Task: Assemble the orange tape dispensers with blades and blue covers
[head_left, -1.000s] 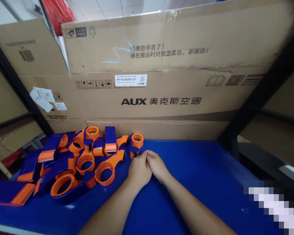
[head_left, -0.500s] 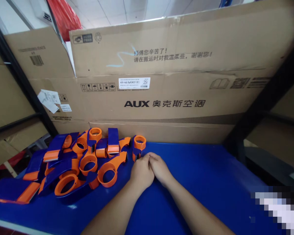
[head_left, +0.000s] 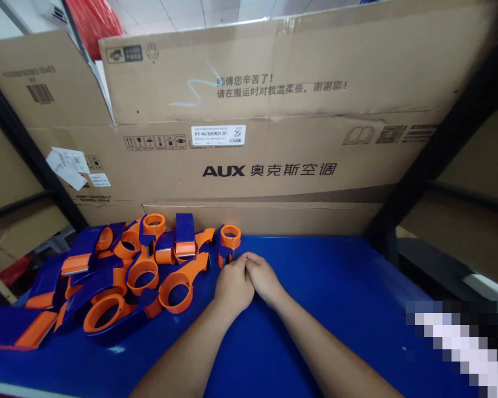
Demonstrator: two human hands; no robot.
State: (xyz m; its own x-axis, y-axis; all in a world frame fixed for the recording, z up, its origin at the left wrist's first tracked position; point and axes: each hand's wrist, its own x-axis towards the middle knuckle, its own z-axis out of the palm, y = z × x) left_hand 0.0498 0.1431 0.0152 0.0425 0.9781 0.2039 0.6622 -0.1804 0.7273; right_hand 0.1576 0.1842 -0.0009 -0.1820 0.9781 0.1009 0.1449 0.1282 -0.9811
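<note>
My left hand (head_left: 234,285) and my right hand (head_left: 264,278) are together over the blue tabletop (head_left: 323,293), closed and touching at the thumbs and forefingers. Most fingers are curled out of sight beneath them, and no object shows between the hands. Just beyond my left hand stands an orange and blue tape dispenser (head_left: 231,242), its lower part partly covered by the hand. To the left lies a heap of similar tape dispensers, the closest being one with an orange ring (head_left: 183,304); several overlap one another.
A large cardboard panel (head_left: 274,190) with printing stands along the back edge. Black frame posts rise at the left (head_left: 62,199) and right (head_left: 415,171). A red plastic bag (head_left: 93,25) hangs at the upper left. The lower right corner is pixelated.
The whole view has shifted slightly, so everything sits a little further left and higher. My hands stay together in the same pose, and the tape dispensers have not moved.
</note>
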